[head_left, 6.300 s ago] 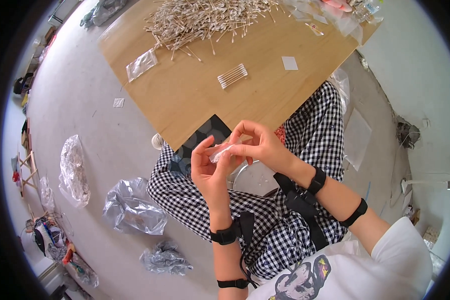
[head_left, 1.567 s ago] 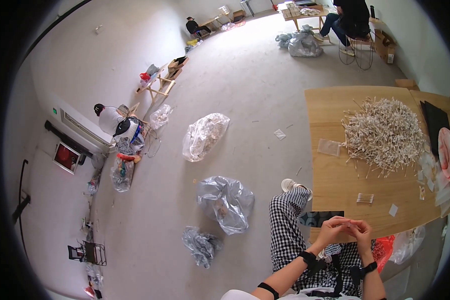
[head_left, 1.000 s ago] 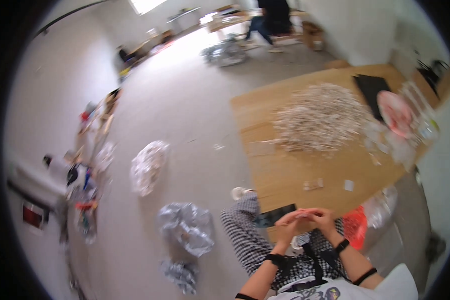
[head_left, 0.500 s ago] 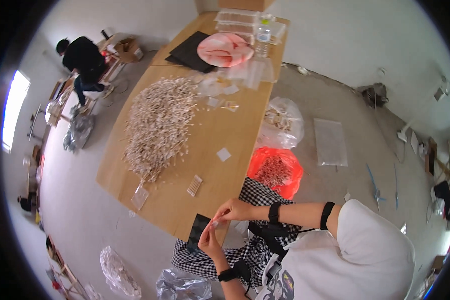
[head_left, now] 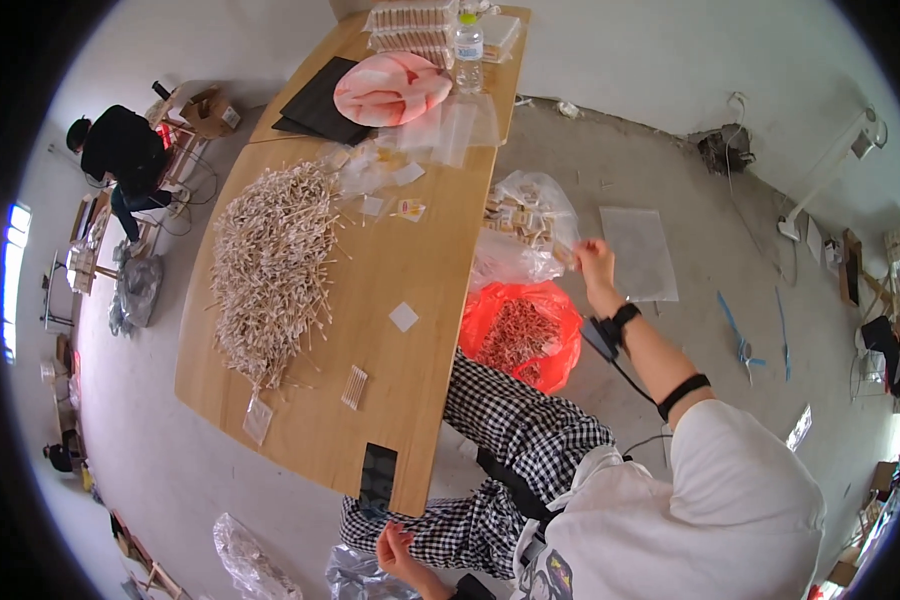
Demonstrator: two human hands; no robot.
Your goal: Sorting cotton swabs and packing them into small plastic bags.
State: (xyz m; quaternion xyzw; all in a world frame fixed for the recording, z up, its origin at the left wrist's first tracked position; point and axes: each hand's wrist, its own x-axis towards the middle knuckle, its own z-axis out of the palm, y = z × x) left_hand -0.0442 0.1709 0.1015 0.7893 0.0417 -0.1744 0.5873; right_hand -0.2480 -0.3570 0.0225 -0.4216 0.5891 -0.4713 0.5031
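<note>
One large heap of cotton swabs (head_left: 270, 265) still covers the left half of the wooden table (head_left: 425, 255), so most of the packing looks undone, while a clear bag of filled packets (head_left: 520, 225) right of the table shows a finished share. At bottom centre the left hand (head_left: 395, 545) rests loosely open and empty. Right of centre, the right hand (head_left: 595, 262) pinches a small packet (head_left: 567, 252) over that bag.

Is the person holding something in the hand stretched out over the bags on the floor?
The right hand seems to pinch a small packet by its edge above the clear plastic bag of packets, but it is too blurred to be sure. The left hand looks empty.
</note>
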